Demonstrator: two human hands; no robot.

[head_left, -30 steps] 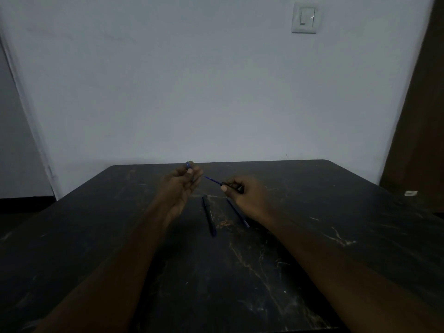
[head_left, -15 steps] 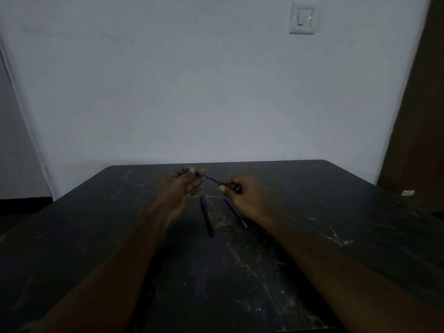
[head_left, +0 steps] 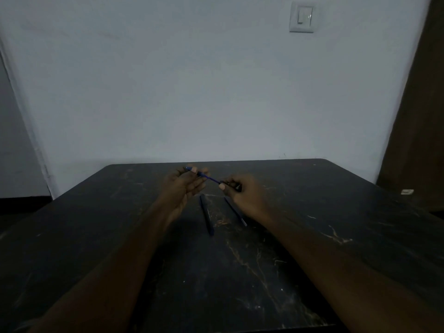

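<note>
A blue pen (head_left: 208, 177) is held in the air between both hands above the dark table (head_left: 312, 236). My left hand (head_left: 185, 186) pinches its far left end with thumb and fingers. My right hand (head_left: 242, 193) pinches its right end, where a dark piece that looks like a cap sits in my fingers. Two more dark pens lie on the table below the hands: one pen (head_left: 206, 213) in the middle and a thinner pen (head_left: 235, 211) partly under my right wrist.
The table's far edge meets a pale wall (head_left: 216, 92) with a light switch (head_left: 302, 17). A brown door or panel (head_left: 418, 116) stands at the right. A small white object (head_left: 407, 191) lies beyond the table's right edge.
My left hand has shifted its hold so more of the blue pen shows across its fingers. The right hand and the two pens on the table have hardly moved.
</note>
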